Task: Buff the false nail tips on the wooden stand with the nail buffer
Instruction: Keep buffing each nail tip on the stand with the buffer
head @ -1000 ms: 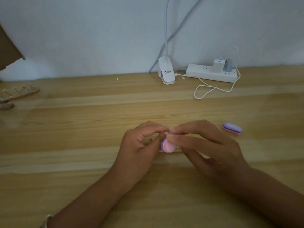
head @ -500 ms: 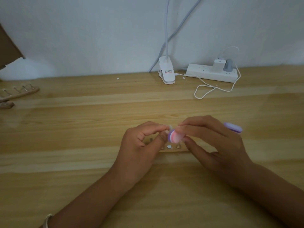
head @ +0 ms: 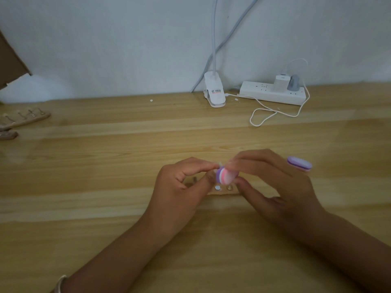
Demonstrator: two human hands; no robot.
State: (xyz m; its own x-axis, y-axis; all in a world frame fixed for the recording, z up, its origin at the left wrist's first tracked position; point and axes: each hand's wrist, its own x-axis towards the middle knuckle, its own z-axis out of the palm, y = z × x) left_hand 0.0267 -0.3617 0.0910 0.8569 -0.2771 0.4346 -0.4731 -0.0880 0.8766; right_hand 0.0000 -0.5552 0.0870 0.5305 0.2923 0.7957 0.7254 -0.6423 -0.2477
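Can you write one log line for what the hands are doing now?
left hand pinches nail tip | right hand holds buffer at tip | stand under hands

Banded purple, white and pink on the small oval foam nail buffer (head: 225,176); lilac on the second oval foam buffer (head: 299,163). Honey-yellow, grain-streaked wooden plank table (head: 105,166). White plastic power strip (head: 273,95).

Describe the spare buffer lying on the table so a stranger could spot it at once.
From the white power strip by the wall, come toward the person across the wooden table. Just past the right hand lies a small oval buffer. Unlike the pink-and-purple one being held, it lies flat, purple side up.
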